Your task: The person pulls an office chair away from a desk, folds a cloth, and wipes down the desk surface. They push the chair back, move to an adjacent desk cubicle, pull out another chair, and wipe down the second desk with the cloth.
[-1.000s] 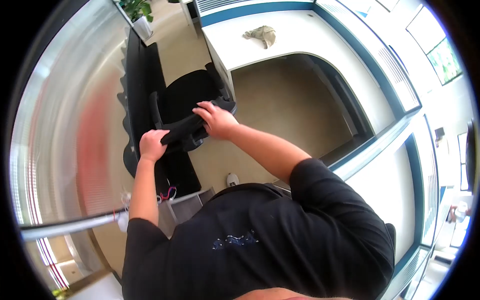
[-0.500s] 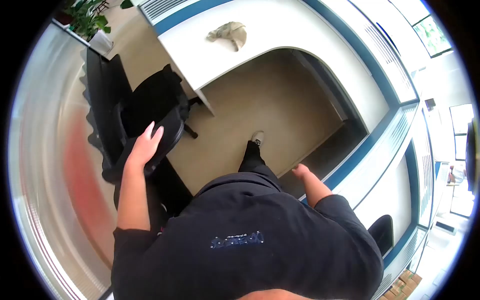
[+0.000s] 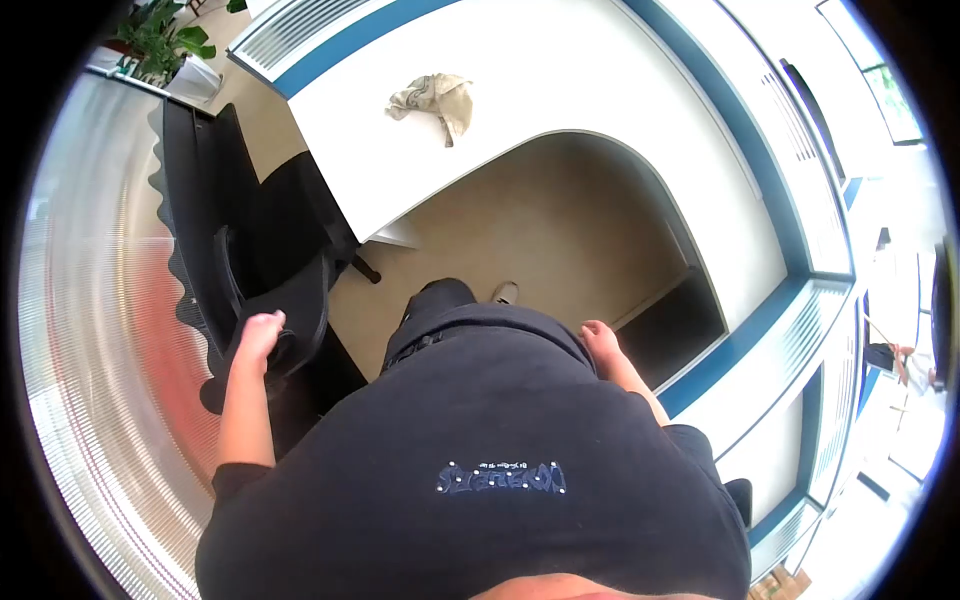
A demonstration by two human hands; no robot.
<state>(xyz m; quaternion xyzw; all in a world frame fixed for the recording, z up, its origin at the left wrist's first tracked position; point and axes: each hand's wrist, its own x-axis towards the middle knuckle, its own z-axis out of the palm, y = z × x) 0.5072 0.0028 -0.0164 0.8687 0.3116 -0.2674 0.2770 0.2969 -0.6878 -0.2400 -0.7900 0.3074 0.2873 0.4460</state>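
Chair (image 3: 308,300) is standing at the left hand (image 3: 262,335), with its black backrest nearest that hand and its seat lying beyond it. I am seeing the left hand poised over the edge of the backrest, its fingers bending loosely; whether it is gripping or only touching, I cannot tell from this angle. One black armrest (image 3: 229,268) is rising just ahead of the left hand, on its outer side. One dark chair leg (image 3: 366,269) is showing on the inner side of the same hand, over the floor (image 3: 560,215).

The right hand (image 3: 602,345) is hanging beside the waist, well apart from the chair. Its fingers are appearing partly curled, and I cannot tell how far they are closing.

Ahead of both hands, the white worktop (image 3: 560,60) is curving from the far side of the chair round to the outer side of the right hand. A crumpled beige cloth item (image 3: 437,103) is lying on it, forward of and between the two hands. A blue-edged partition (image 3: 770,200) is bordering the worktop beyond the right hand. A ribbed translucent panel (image 3: 100,260) is standing on the outer side of the left hand. A light shoe (image 3: 506,292) is resting on the floor between the hands, slightly forward.
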